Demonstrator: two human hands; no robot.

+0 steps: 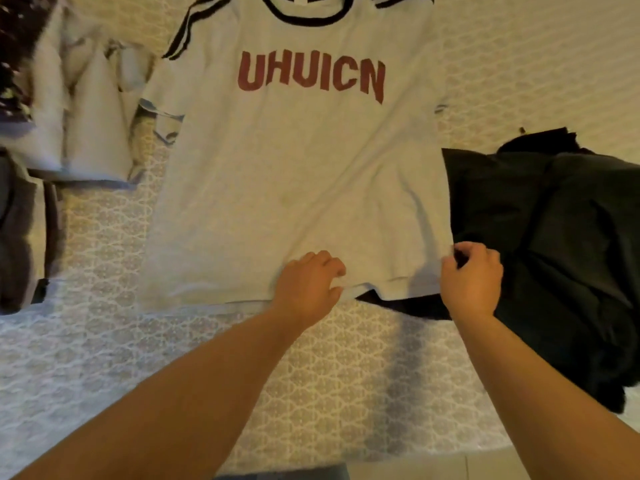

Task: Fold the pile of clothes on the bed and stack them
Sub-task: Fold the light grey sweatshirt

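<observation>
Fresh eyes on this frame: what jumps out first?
The light T-shirt spread flat mid-bed, with red "UHUICN" lettering across the chest and black collar trim. Next, both hands at its near hem: the left hand pinches the hem near the middle, the right hand grips the right corner. A heap of dark clothes sits at the right, on the patterned bedspread.

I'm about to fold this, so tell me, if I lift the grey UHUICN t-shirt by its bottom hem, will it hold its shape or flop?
The t-shirt will probably flop: it lies flat and thin, rippling where the left hand and right hand pinch its hem. It likely weighs little. It may drag on the black clothes that it touches.
</observation>
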